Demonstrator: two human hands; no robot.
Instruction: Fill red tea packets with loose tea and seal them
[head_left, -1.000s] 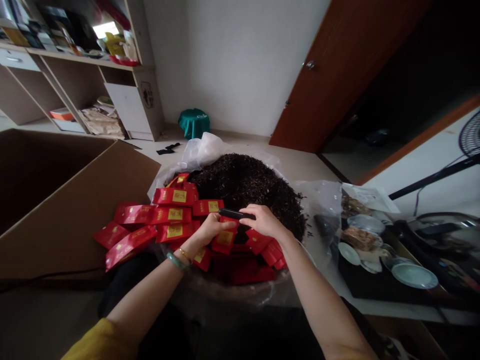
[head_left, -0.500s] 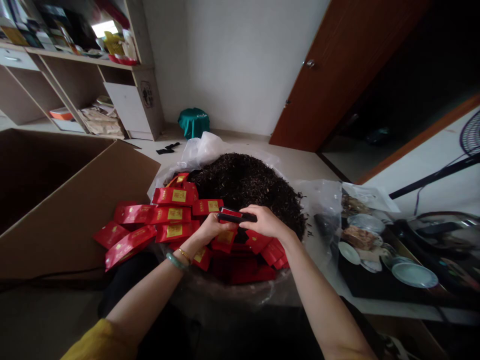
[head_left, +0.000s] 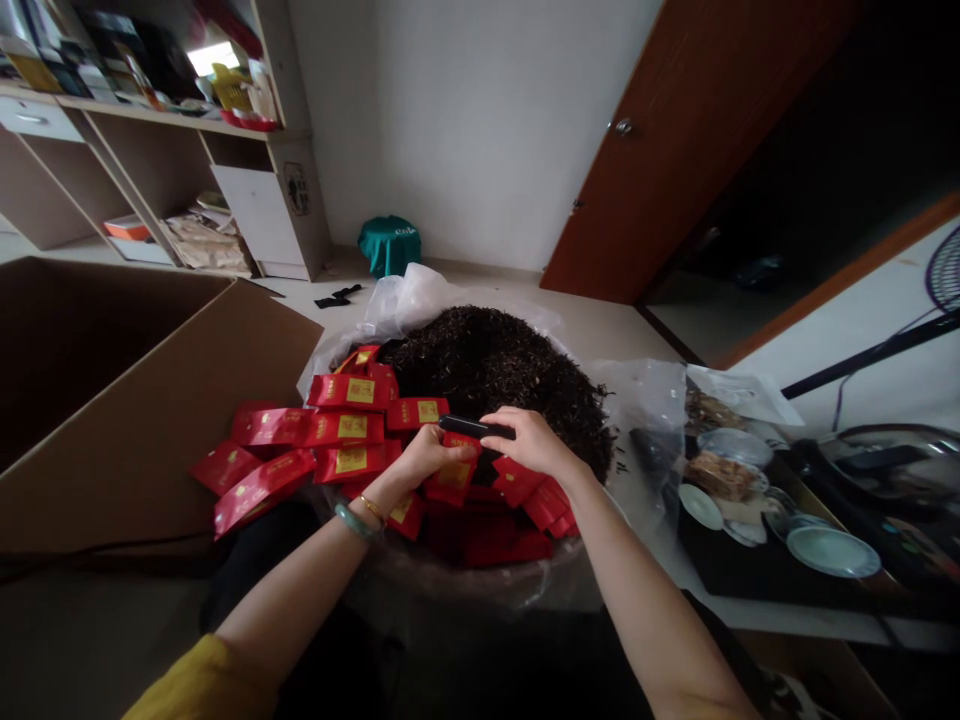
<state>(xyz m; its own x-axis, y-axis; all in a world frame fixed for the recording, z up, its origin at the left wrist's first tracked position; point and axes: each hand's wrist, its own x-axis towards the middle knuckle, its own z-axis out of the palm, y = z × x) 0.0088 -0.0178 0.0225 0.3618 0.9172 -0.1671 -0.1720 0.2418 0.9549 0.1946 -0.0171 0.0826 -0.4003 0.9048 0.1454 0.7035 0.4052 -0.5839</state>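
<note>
A heap of dark loose tea leaves [head_left: 487, 365] fills a clear plastic bag [head_left: 420, 295] in front of me. Several red packets with yellow labels [head_left: 341, 425] lie along its left and near edge. My left hand [head_left: 427, 455] is closed on a red packet [head_left: 452, 473], pinching its top. My right hand [head_left: 529, 442] is closed on a flat black scoop-like tool [head_left: 472, 427] held level over the packet's mouth.
A large open cardboard box [head_left: 135, 400] stands at the left. A dark tray with white saucers [head_left: 825, 550] and bowls sits at the right. Shelves [head_left: 150, 130], a green bag [head_left: 388, 245], a brown door [head_left: 675, 150] and a fan stand [head_left: 870, 350] lie beyond.
Both hands stay over the near edge of the tea heap. The black tool has shifted slightly up and levelled over the packet.
</note>
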